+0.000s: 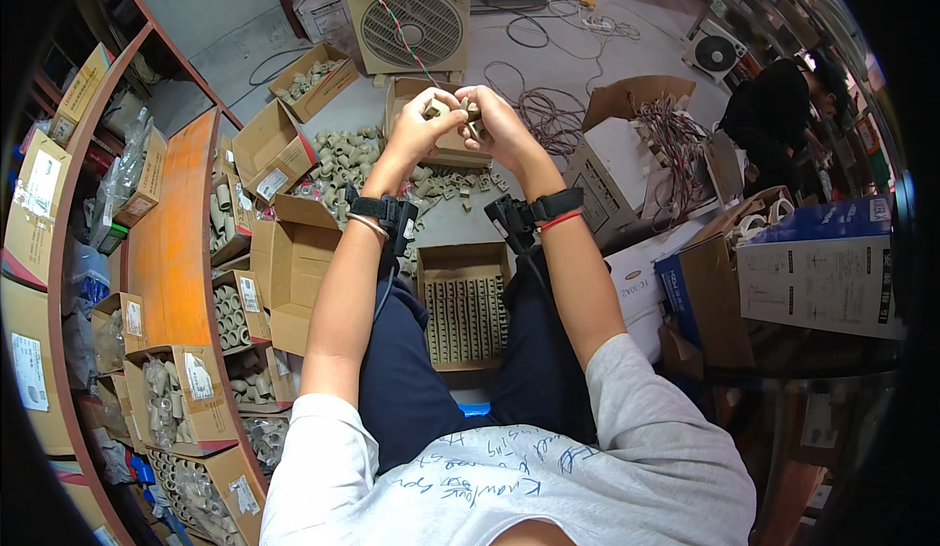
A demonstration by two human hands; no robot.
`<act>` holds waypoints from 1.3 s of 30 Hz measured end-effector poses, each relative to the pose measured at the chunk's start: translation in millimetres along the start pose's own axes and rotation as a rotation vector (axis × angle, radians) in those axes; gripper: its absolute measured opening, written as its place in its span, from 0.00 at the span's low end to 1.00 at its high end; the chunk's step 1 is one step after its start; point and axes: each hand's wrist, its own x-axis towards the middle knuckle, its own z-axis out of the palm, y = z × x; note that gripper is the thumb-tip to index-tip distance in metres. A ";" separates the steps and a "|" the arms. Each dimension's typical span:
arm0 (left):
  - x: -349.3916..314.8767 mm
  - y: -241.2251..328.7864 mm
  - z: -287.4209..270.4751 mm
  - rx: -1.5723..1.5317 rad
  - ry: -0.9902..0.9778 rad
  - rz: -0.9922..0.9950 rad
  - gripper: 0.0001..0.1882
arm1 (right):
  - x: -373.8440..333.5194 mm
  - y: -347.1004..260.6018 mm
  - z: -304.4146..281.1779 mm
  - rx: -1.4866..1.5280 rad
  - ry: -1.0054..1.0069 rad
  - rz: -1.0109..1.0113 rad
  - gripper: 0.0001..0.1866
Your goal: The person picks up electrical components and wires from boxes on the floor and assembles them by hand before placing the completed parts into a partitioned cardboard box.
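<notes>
Both arms stretch forward, and my hands meet over a small open cardboard box (462,157). My left hand (416,127) is closed, its fingers pinching a small beige plastic pipe clip (436,109). Close beside it, my right hand (501,127) curls around more beige pipe clips (475,121); how many is hidden by the fingers. Between my legs stands a cardboard box (464,260) packed with neat rows of similar beige clips (466,319). Loose clips (470,189) lie on the floor just below my hands.
Beige pipe fittings (343,159) are heaped at the left, near open cartons (269,149) and an orange shelf board (176,242). Ahead stands a box fan (411,27). Cables (548,120) coil across the floor; a carton of wires (676,144) and a person (774,120) are at the right.
</notes>
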 end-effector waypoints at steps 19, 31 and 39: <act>9.9 -11.4 1.6 -0.001 0.346 0.023 0.12 | 11.3 9.2 0.8 0.278 0.272 -0.201 0.24; 9.7 -12.3 -1.6 -0.066 0.356 -0.025 0.11 | 20.5 16.2 -15.0 0.399 0.252 -0.100 0.02; 4.8 -3.1 8.5 -0.141 0.245 -0.070 0.10 | 9.1 9.2 -7.0 0.177 0.374 -0.242 0.08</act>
